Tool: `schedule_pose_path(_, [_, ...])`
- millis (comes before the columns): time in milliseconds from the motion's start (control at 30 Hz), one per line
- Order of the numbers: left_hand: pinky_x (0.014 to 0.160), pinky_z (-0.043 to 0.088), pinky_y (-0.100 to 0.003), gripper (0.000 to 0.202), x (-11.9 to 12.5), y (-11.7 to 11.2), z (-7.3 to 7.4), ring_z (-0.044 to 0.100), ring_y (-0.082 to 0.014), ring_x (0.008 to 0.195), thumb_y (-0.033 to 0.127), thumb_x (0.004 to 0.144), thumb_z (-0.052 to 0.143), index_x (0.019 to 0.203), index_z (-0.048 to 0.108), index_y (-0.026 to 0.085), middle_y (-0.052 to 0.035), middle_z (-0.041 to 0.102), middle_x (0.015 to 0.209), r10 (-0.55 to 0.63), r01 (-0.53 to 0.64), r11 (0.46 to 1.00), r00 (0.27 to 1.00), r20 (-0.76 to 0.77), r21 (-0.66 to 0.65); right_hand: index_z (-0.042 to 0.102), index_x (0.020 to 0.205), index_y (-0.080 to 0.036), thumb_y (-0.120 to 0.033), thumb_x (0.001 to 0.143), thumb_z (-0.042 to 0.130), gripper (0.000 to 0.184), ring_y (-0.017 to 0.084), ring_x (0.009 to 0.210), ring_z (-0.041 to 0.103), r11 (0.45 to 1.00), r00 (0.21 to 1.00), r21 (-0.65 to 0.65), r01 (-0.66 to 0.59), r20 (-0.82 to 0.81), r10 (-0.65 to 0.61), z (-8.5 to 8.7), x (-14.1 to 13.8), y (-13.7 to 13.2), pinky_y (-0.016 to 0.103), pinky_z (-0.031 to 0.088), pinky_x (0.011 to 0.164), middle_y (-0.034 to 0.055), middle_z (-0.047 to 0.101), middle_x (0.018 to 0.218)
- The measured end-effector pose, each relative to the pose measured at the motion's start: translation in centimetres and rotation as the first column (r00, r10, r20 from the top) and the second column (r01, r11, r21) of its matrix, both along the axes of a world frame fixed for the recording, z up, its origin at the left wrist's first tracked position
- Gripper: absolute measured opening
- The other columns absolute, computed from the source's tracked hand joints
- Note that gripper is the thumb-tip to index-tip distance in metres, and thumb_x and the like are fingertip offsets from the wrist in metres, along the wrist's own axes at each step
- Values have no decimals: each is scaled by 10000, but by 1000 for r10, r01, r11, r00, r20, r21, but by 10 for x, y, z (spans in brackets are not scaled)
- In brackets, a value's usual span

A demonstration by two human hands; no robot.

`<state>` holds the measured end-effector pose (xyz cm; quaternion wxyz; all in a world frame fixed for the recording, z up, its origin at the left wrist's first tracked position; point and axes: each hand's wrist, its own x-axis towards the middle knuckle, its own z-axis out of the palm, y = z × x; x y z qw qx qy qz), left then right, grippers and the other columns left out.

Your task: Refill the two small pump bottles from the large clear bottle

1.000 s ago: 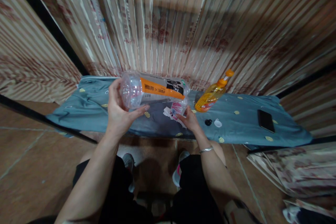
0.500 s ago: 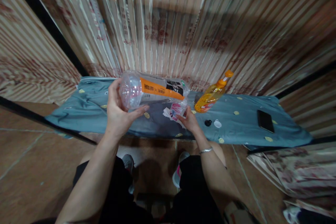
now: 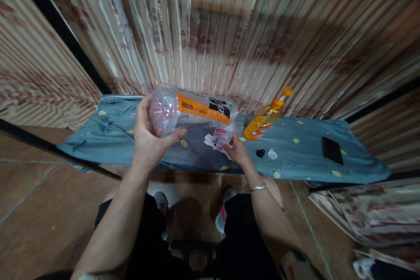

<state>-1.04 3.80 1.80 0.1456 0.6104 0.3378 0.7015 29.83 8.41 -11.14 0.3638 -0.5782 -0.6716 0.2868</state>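
Observation:
My left hand (image 3: 148, 139) grips the base of a large clear plastic bottle (image 3: 192, 110) with an orange and black label, held on its side above the table with its neck pointing away to the right. My right hand (image 3: 236, 149) pinches a small pink and white packet (image 3: 220, 136) right under the bottle's neck. Both are over the blue-grey cloth (image 3: 108, 133) that covers the low table.
An orange squeeze bottle (image 3: 266, 116) leans on the cloth to the right. A small black cap (image 3: 260, 153) and a white cap (image 3: 272, 154) lie near my right hand. A black phone (image 3: 332, 150) lies farther right. A striped curtain (image 3: 210, 30) hangs behind.
My left hand has lifted the base of the clear bottle slightly. My right hand and the packet have stayed in place.

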Motion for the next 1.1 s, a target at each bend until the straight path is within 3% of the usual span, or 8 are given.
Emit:
schedule_pose_path(233, [1210,547,-572,1011,1,1,0,618,-345,1395,518,524,1052,1428,623,370,-52,639,1458,0,0,1000,1000,15,-23,547,1224,-226,-400,843,769,474,348,1048,780,1000,1000,-4,4,1,-4,-2,0,1,521,626,959,122,785,1106])
schedule_pose_path(533, [1110,628,-558,1030,4,-1,3,667,-340,1337,505,512,1056,1421,586,388,-51,648,1456,-16,20,998,999,52,-64,530,1274,-226,-342,858,759,488,356,1108,786,1000,999,-25,-14,-40,13,-2,-1,1,557,620,1027,137,792,1173])
schedule_pose_path(1100, [1105,624,-597,960,-1,1,-2,645,-365,1344,517,595,1028,1427,559,410,-30,620,1467,0,-1,999,1000,-7,-44,541,1251,-223,-362,843,776,491,344,1067,781,999,1000,-36,-6,-10,6,3,1,1,527,620,992,127,780,1157])
